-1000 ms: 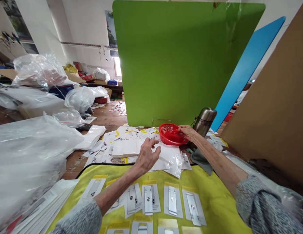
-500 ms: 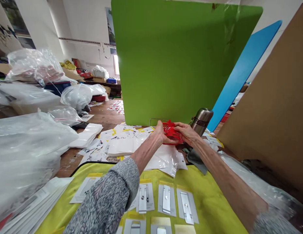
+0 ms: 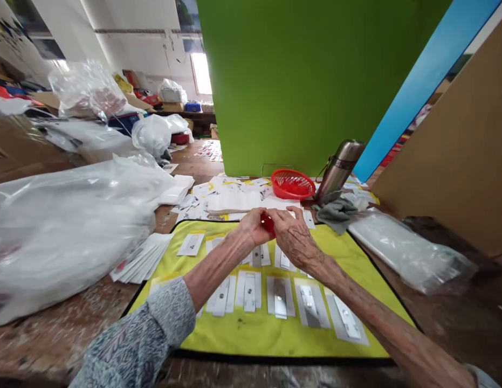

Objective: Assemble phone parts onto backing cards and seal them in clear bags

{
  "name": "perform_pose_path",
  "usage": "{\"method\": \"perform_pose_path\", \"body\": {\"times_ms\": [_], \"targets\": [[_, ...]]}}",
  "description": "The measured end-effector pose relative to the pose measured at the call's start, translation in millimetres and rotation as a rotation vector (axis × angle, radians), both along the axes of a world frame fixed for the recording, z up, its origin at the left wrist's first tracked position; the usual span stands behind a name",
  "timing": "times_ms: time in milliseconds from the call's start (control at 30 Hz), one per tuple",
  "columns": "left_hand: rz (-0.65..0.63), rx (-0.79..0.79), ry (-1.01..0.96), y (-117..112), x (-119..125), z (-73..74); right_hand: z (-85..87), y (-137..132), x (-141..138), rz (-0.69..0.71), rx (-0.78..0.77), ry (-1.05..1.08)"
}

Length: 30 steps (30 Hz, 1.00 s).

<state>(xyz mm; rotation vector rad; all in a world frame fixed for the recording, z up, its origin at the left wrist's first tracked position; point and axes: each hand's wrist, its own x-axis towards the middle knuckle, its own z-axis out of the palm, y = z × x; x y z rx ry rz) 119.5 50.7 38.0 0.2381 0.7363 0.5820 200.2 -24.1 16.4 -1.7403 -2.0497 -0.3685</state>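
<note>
Both hands meet above the far part of a yellow mat (image 3: 242, 337). My left hand (image 3: 254, 225) curls around a small red thing (image 3: 268, 223), mostly hidden, with a few light spots showing in it. From the right, my right hand (image 3: 293, 237) closes over the same red thing, palm down. Below the hands, several clear packets with flat metal clips (image 3: 249, 293) lie on the mat in rows. Behind the hands, a round red plastic basket (image 3: 293, 185) with slotted sides stands on the table, apart from both.
A steel flask (image 3: 339, 170) and grey cloth (image 3: 337, 211) stand right of the basket. A stack of white packets (image 3: 234, 202) lies behind the mat. Large plastic bags (image 3: 73, 231) fill the left, and a green board (image 3: 299, 81) rises at the back.
Half a second ago both hands held red openwork plastic farther back. Now they are nearer over the mat, and the red basket stands behind them. The view has tilted down.
</note>
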Motion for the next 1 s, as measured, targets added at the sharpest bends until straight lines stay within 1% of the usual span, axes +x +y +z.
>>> {"method": "perform_pose_path", "body": {"times_ms": [100, 233, 300, 367, 467, 533, 567, 633, 700, 767, 800, 867, 933, 1000], "targets": [[0.008, -0.077, 0.024, -26, -27, -2.6, -7.7, -20, -26, -0.011, 0.054, 0.011], [0.063, -0.122, 0.005, -61, -55, -14.8, -28.9, -42, -50, -0.046, 0.177, 0.083], [0.086, -0.142, 0.003, -75, -63, -23.0, -40.4, -52, -57, -0.018, 0.215, 0.112], [0.105, -0.167, -0.001, -86, -69, -29.3, -48.4, -62, -60, 0.034, 0.234, 0.157], [0.085, -0.161, -0.013, -95, -76, -32.4, -48.9, -76, -59, 0.063, 0.225, 0.320], [0.048, -0.125, -0.020, -99, -80, -31.4, -42.3, -83, -53, 0.026, 0.183, 0.495], [0.035, -0.102, -0.023, -100, -82, -30.9, -37.9, -86, -50, -0.008, 0.138, 0.594], [0.026, -0.051, -0.018, -102, -86, -31.7, -29.4, -90, -45, -0.076, -0.007, 0.791], [0.019, 0.036, 0.001, -105, -89, -36.0, -23.7, -93, -43, -0.112, -0.170, 0.942], [0.020, 0.159, 0.032, -108, -91, -43.0, -21.6, -95, -44, -0.105, -0.277, 1.001], [0.021, 0.226, 0.050, -109, -91, -46.8, -21.7, -95, -46, -0.093, -0.304, 1.000], [0.024, 0.332, 0.083, -111, -91, -53.5, -23.2, -96, -49, -0.082, -0.307, 0.980], [0.015, 0.361, 0.106, -112, -90, -57.3, -24.9, -96, -49, -0.093, -0.282, 0.971], [-0.003, 0.345, 0.106, -111, -89, -57.6, -25.5, -95, -47, -0.116, -0.290, 1.007]]}}
